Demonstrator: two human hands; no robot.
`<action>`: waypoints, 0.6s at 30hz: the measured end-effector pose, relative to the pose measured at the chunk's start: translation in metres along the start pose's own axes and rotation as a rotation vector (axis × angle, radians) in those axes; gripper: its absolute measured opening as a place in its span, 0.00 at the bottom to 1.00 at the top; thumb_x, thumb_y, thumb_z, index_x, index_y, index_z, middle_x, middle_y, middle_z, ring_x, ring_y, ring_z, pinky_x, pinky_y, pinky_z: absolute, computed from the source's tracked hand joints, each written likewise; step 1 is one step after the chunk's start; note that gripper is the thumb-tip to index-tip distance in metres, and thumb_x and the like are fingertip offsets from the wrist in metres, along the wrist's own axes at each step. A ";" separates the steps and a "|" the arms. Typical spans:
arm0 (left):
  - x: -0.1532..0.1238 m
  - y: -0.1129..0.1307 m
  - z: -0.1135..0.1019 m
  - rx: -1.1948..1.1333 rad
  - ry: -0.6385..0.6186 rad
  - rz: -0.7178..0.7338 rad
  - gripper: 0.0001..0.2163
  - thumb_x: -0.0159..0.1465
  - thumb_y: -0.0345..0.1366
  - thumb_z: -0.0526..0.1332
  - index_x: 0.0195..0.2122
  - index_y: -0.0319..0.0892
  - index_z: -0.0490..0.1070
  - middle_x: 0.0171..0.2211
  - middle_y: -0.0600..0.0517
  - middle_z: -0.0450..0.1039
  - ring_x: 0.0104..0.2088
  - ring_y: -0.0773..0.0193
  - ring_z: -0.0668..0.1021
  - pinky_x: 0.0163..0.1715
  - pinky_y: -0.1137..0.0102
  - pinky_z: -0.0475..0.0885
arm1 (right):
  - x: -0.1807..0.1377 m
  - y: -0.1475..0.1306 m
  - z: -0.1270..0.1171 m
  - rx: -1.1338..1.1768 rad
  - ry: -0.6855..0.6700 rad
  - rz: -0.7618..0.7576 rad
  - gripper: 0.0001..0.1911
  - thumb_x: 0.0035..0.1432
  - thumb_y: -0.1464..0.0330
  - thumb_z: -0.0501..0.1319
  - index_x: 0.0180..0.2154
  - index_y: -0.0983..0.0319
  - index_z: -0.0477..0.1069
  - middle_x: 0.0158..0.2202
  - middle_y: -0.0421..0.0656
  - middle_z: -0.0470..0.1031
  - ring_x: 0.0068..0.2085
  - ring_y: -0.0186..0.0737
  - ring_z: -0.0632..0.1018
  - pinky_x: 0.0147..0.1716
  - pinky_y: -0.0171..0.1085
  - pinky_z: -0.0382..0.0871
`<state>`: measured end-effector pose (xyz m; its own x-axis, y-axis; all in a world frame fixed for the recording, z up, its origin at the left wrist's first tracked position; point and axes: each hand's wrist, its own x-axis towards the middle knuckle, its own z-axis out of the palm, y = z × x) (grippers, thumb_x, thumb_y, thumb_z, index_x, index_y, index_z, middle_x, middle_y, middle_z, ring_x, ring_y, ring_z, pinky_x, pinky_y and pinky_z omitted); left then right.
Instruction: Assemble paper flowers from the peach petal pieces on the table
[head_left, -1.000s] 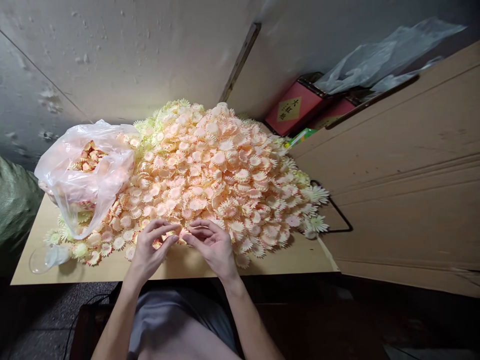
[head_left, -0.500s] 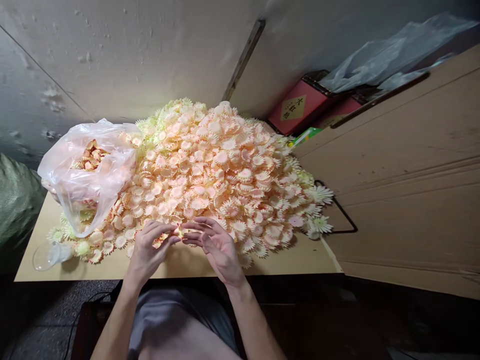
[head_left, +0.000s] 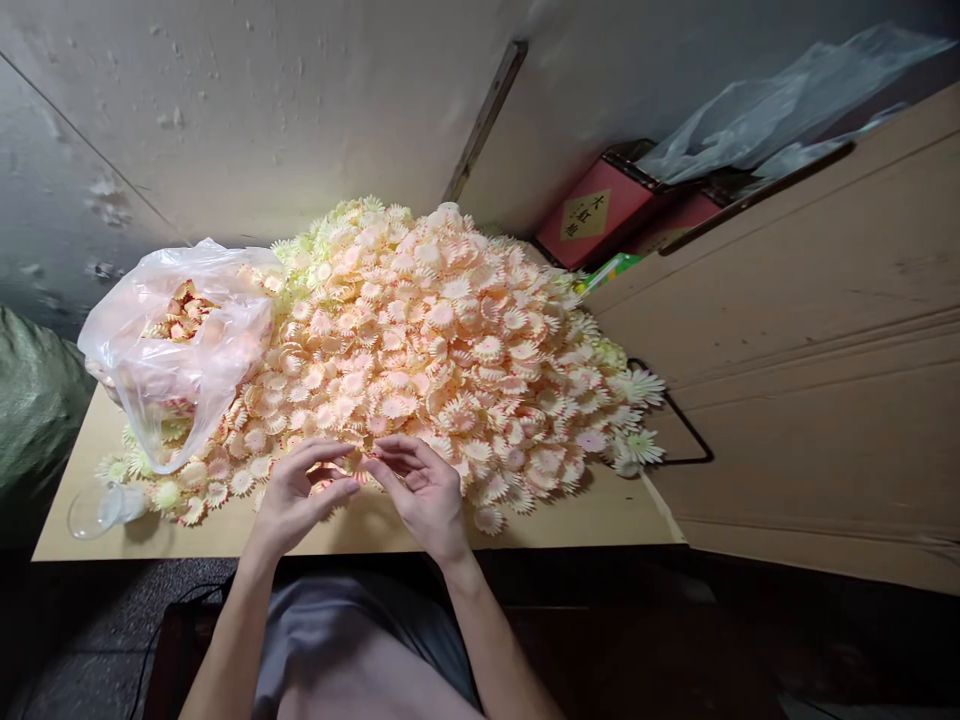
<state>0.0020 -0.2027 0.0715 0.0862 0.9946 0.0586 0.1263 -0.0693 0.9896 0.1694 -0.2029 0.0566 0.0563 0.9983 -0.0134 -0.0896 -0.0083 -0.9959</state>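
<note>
A small pale yellow and pink artificial flower piece [head_left: 355,463] is held up between my hands, its shape partly hidden by the fingers. My left hand [head_left: 300,492] grips it from the left, fingers curled over with the thumb lower down. From the right, my right hand [head_left: 424,492] has its bent fingers and thumb on the piece. Just behind the hands rises a large pile of artificial flower pieces [head_left: 420,340], pale pink and cream with jagged rims. Greenish ones show along the pile's edges.
A translucent plastic bag [head_left: 217,375] holding reddish-tipped pieces stands left on the table [head_left: 600,520]. A clear plastic cup [head_left: 94,512] lies near the left front corner. Cardboard [head_left: 810,400] borders the right side, with red boxes [head_left: 589,215] behind. A wall [head_left: 300,120] closes the back.
My right fingers have bent inward, and the right thumb has moved up to the flower piece. My left thumb sits slightly lower and farther from its fingers.
</note>
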 end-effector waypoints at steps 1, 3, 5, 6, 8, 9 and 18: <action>0.000 0.000 0.000 -0.048 -0.005 -0.037 0.12 0.58 0.39 0.70 0.42 0.41 0.80 0.41 0.45 0.78 0.40 0.60 0.81 0.37 0.70 0.79 | 0.001 0.001 0.000 0.000 -0.016 0.002 0.12 0.53 0.64 0.70 0.41 0.58 0.75 0.38 0.43 0.80 0.40 0.39 0.82 0.43 0.37 0.79; -0.002 -0.001 0.001 -0.096 0.004 -0.077 0.10 0.59 0.38 0.68 0.40 0.41 0.80 0.40 0.45 0.78 0.39 0.61 0.81 0.37 0.70 0.79 | 0.003 0.001 0.000 0.028 -0.069 0.031 0.16 0.53 0.64 0.70 0.44 0.58 0.74 0.40 0.44 0.81 0.42 0.40 0.82 0.46 0.39 0.78; -0.003 -0.002 0.002 -0.120 0.008 -0.094 0.10 0.59 0.38 0.69 0.40 0.40 0.80 0.39 0.46 0.78 0.38 0.61 0.81 0.36 0.70 0.79 | 0.004 0.002 -0.001 0.069 -0.104 0.086 0.19 0.51 0.63 0.71 0.45 0.58 0.73 0.39 0.44 0.81 0.41 0.41 0.82 0.45 0.39 0.79; -0.003 -0.001 0.002 -0.129 0.007 -0.109 0.10 0.58 0.38 0.69 0.40 0.40 0.80 0.39 0.46 0.78 0.36 0.62 0.81 0.35 0.71 0.79 | 0.005 0.002 -0.001 0.079 -0.099 0.111 0.20 0.49 0.63 0.72 0.44 0.59 0.73 0.37 0.44 0.81 0.39 0.41 0.83 0.43 0.38 0.79; -0.003 0.000 0.001 -0.137 0.021 -0.153 0.11 0.59 0.40 0.68 0.40 0.39 0.79 0.39 0.45 0.79 0.34 0.63 0.81 0.31 0.72 0.79 | 0.005 0.004 -0.002 0.060 -0.064 0.134 0.18 0.49 0.63 0.72 0.42 0.59 0.73 0.33 0.43 0.81 0.34 0.39 0.82 0.37 0.36 0.78; -0.003 0.001 0.000 -0.130 0.033 -0.172 0.12 0.59 0.41 0.68 0.40 0.39 0.79 0.39 0.45 0.79 0.33 0.63 0.81 0.30 0.72 0.79 | 0.005 0.006 -0.003 0.034 -0.054 0.126 0.18 0.50 0.62 0.72 0.42 0.60 0.73 0.31 0.42 0.80 0.32 0.39 0.82 0.35 0.35 0.78; 0.001 0.002 0.002 -0.151 -0.042 -0.292 0.16 0.60 0.44 0.67 0.44 0.40 0.78 0.40 0.46 0.80 0.34 0.63 0.81 0.33 0.71 0.78 | 0.005 0.010 -0.004 -0.242 -0.120 -0.066 0.16 0.60 0.63 0.64 0.49 0.58 0.69 0.22 0.36 0.68 0.22 0.33 0.70 0.22 0.31 0.64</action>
<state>0.0044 -0.2020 0.0735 0.1093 0.9663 -0.2329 0.0037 0.2339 0.9722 0.1733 -0.1981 0.0458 -0.0651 0.9967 0.0487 0.1517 0.0581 -0.9867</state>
